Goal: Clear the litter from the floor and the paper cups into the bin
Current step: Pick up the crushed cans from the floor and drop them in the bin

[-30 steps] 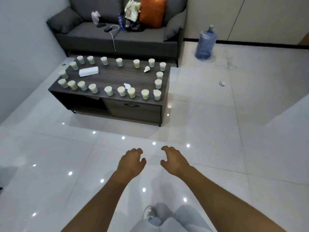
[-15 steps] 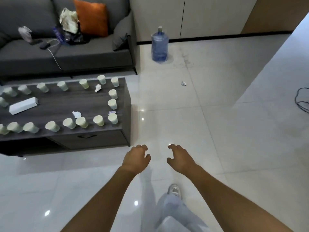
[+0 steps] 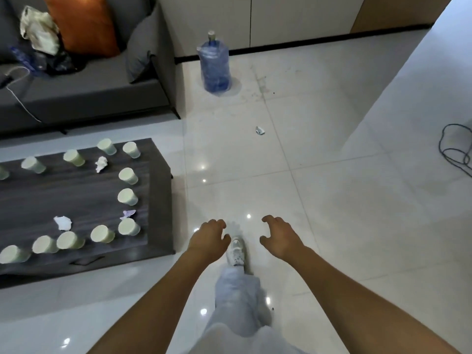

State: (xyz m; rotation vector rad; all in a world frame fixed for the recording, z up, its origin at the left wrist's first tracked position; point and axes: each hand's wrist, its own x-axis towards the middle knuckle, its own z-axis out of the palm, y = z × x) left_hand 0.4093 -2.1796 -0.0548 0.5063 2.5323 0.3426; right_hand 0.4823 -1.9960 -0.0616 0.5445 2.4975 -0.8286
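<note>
Litter on floor: one small crumpled scrap [image 3: 260,130] lies on the pale tiles, well ahead of the person, between the water jug and the feet, apart from everything else.
Paper cups: a ring of pale cups [image 3: 128,176] stands round the edge of the dark coffee table [image 3: 158,200], to the person's left; all appear upright and untouched.
Table litter: crumpled tissues [image 3: 63,222] lie among the cups, one near the far row, one near the near row, with a small purplish scrap beside the corner cup.
Bin: none is in view, so where the rubbish must go cannot be told.
Left hand: the left hand [image 3: 208,240] is held out in front at about waist level, fingers loosely curled, holding nothing.
Right hand: the right hand [image 3: 279,238] is likewise out in front, fingers relaxed and slightly hooked, thumb apart, empty.
Why so held: both hands look free and ready, probably because nothing has been picked up yet and the person is walking.
Stance: one white shoe [image 3: 236,251] is planted forward between the hands, pointing roughly towards the floor scrap.
Likely step: approaching the floor scrap, judged from heading; the cups seem left for afterwards.
Surroundings: blue water jug [image 3: 214,65] by the wall, grey sofa [image 3: 89,90] with an orange cushion, a cable [image 3: 457,149] on the floor at the right.
</note>
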